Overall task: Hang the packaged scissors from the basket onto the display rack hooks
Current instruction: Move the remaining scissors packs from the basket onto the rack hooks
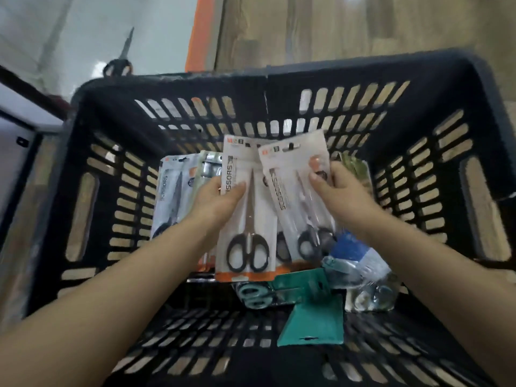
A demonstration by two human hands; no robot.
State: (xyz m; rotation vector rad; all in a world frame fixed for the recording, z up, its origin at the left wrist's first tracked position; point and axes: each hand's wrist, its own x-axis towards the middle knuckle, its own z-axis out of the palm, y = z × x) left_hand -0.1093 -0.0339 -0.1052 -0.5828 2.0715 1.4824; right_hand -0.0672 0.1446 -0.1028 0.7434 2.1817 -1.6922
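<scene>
White-carded scissors packs are held at frame centre, above the black basket (83,113): one pack (245,208) is pinched by the left hand (220,199), another pack (296,196) by the right hand (335,191). Pickup is judged under way; hook slots must next be aligned with rack hooks, unseen here.

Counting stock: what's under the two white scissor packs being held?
Under the white packs, inside the basket: another white pack, a teal pack and blue-topped clear packaging. Anything directly beneath them is covered.
</scene>
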